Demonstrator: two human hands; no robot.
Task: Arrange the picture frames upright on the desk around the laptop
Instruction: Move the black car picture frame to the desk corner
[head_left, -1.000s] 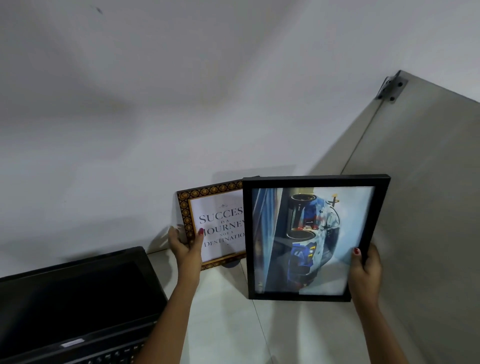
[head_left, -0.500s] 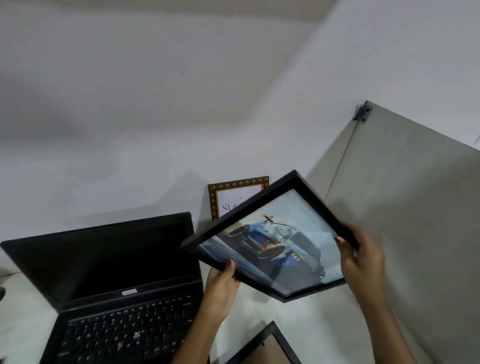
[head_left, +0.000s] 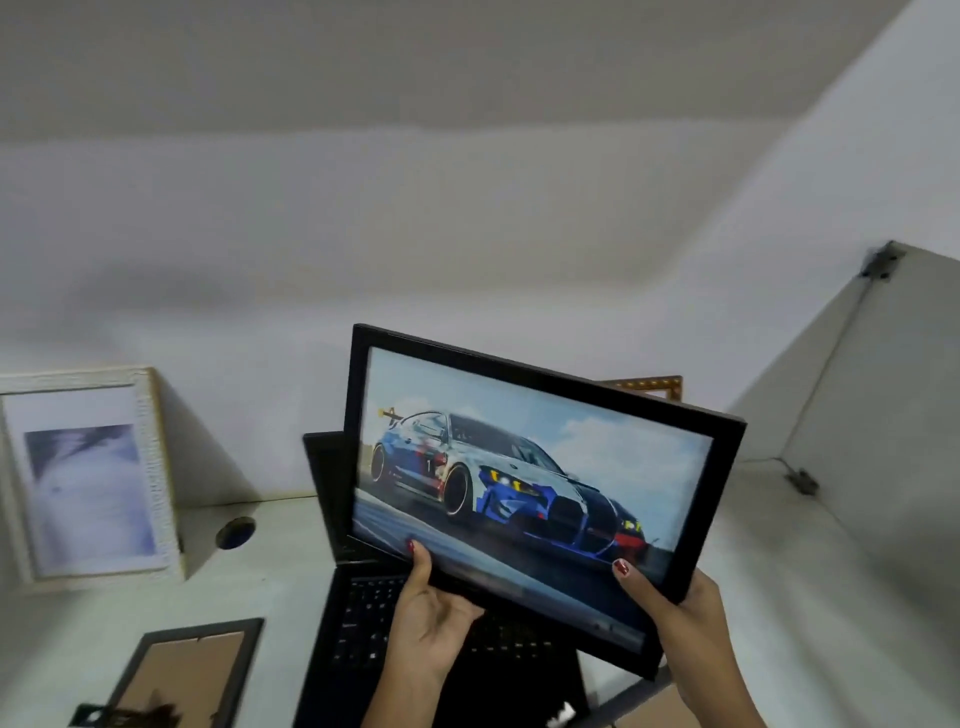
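A black picture frame with a racing-car print (head_left: 524, 467) hangs in the air over the black laptop (head_left: 363, 613), turned landscape and tilted. My left hand (head_left: 431, 618) grips its lower edge and my right hand (head_left: 675, 613) grips its lower right corner. A white frame with a pale blue picture (head_left: 88, 467) stands upright against the wall at the left. Only the top edge of a gold-patterned frame (head_left: 649, 384) peeks out behind the car frame. A grey frame (head_left: 192, 670) lies face down on the desk at the lower left.
The white desk (head_left: 810, 571) runs into a corner with a grey side panel (head_left: 883, 374) on the right. A small round dark object (head_left: 236, 532) sits on the desk between the white frame and the laptop. A brown edge shows at the bottom right.
The car frame has been turned from portrait to landscape and carried left over the laptop. My left hand let go of the gold-patterned frame and took the car frame. The view swung left.
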